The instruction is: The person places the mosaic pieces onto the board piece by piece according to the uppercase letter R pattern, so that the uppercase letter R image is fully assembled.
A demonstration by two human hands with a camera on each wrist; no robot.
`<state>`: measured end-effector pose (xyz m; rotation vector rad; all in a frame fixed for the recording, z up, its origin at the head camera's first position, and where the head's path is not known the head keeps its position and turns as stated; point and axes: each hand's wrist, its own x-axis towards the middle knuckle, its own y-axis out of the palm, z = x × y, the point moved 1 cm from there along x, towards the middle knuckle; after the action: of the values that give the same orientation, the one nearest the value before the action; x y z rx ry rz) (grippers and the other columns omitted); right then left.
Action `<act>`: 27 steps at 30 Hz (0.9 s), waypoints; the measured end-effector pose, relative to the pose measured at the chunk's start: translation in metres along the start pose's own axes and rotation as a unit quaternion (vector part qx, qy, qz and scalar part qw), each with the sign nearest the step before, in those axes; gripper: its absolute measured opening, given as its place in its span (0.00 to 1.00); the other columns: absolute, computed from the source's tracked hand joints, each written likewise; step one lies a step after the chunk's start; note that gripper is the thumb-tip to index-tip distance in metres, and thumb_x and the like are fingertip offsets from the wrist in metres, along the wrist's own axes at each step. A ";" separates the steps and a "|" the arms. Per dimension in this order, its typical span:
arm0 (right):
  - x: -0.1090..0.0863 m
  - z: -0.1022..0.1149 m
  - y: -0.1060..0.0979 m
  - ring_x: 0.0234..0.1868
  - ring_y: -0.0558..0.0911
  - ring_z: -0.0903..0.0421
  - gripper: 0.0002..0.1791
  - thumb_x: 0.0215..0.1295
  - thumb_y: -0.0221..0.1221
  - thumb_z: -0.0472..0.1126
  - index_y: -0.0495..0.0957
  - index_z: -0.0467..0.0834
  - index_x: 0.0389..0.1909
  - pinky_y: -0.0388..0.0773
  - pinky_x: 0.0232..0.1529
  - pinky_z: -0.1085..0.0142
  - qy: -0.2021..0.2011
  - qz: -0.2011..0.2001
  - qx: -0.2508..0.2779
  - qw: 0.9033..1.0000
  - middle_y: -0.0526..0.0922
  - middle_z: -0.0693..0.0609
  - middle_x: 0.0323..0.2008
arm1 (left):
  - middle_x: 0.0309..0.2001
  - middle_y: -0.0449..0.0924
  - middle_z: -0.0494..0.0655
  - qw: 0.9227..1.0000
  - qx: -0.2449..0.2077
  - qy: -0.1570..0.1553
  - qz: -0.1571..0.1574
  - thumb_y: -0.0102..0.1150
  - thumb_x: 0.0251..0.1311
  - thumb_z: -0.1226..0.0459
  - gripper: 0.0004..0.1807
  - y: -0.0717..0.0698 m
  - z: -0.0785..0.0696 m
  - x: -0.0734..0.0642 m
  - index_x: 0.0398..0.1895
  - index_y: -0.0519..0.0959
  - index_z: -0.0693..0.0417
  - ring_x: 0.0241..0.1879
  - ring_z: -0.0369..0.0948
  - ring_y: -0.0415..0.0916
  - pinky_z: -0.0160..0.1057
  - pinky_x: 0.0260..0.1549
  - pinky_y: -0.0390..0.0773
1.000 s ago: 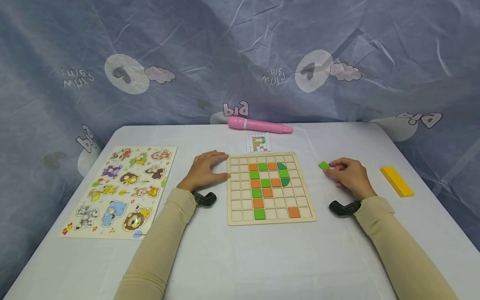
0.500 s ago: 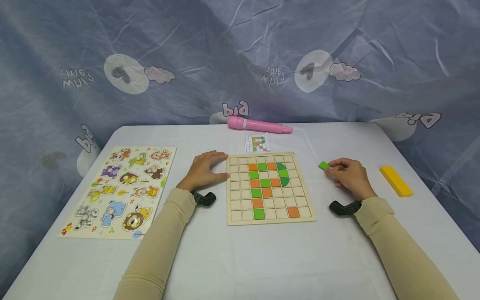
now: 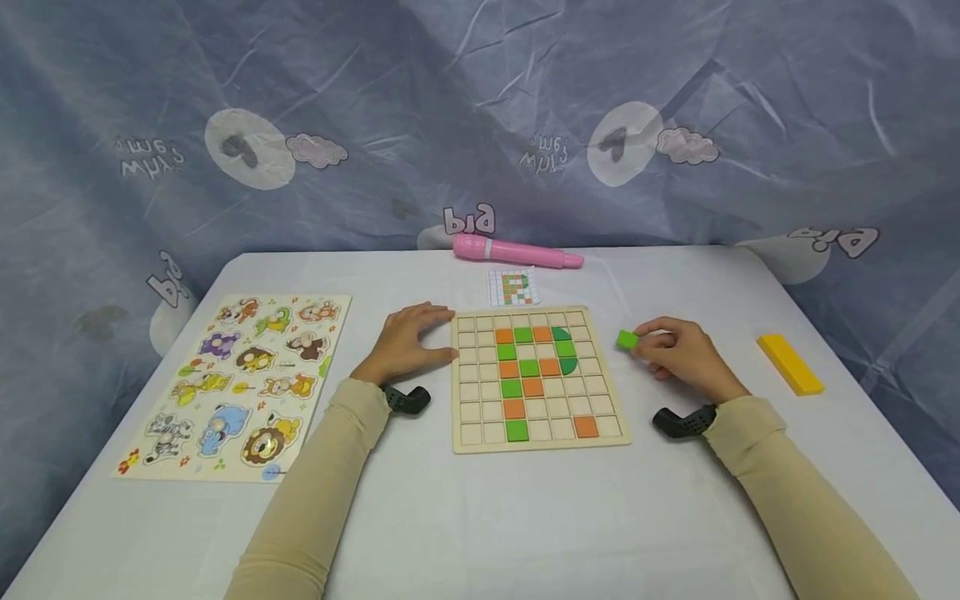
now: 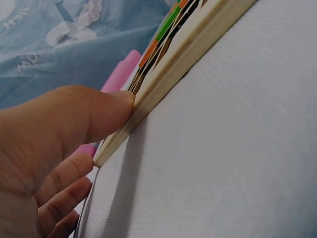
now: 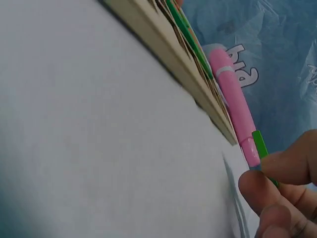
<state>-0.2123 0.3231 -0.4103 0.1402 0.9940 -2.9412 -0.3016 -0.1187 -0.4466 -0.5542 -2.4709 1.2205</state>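
My right hand (image 3: 686,357) pinches a small green square tile (image 3: 627,340) between thumb and fingers, just right of the wooden grid board (image 3: 542,447). In the right wrist view the tile (image 5: 260,143) shows edge-on, partly covered by the fingertips. My left hand (image 3: 405,340) touches the board's left edge near its far corner, thumb and fingers spread. The left wrist view has the thumb (image 4: 106,111) against the board's side (image 4: 183,64). Green and orange tiles fill several grid cells, with two dark green rounded pieces; one orange tile (image 3: 586,427) sits apart at the lower right.
A small pattern card (image 3: 514,287) lies behind the board, and a pink marker-shaped object (image 3: 517,252) behind that. On the left is an animal puzzle board (image 3: 240,392). A yellow block (image 3: 790,364) lies to the right. A blue-grey printed cloth hangs behind the table.
My right hand has moved slightly left with the green tile, bringing it closer to the board and tilting it. The left hand stays at the board's edge.
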 end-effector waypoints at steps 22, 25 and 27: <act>-0.021 0.049 0.046 0.26 0.79 0.57 0.17 0.68 0.68 0.31 0.81 0.32 0.55 0.80 0.28 0.66 -0.073 0.130 0.027 0.988 0.91 0.44 0.37 | 0.78 0.72 0.50 1.000 0.006 0.001 0.001 0.74 0.59 0.47 0.42 0.000 0.000 0.003 0.77 0.77 0.49 0.83 0.52 0.57 0.58 0.80 0.51; -0.024 0.053 0.053 0.24 0.78 0.57 0.16 0.67 0.68 0.30 0.81 0.32 0.54 0.78 0.27 0.67 -0.095 0.151 0.019 0.984 0.90 0.46 0.36 | 0.77 0.73 0.50 1.000 0.006 0.000 0.002 0.74 0.59 0.47 0.42 0.000 0.001 0.003 0.77 0.77 0.49 0.83 0.52 0.57 0.58 0.81 0.50; -0.026 0.054 0.056 0.24 0.77 0.58 0.15 0.65 0.68 0.29 0.82 0.33 0.52 0.77 0.28 0.68 -0.109 0.162 0.007 0.981 0.89 0.48 0.35 | 0.77 0.73 0.50 1.000 0.006 -0.001 0.002 0.74 0.59 0.47 0.41 0.001 0.001 0.002 0.76 0.77 0.49 0.83 0.52 0.57 0.58 0.81 0.50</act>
<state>-0.1870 0.2458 -0.3988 -0.0205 0.8317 -2.6003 -0.3041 -0.1180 -0.4474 -0.5553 -2.4634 1.2374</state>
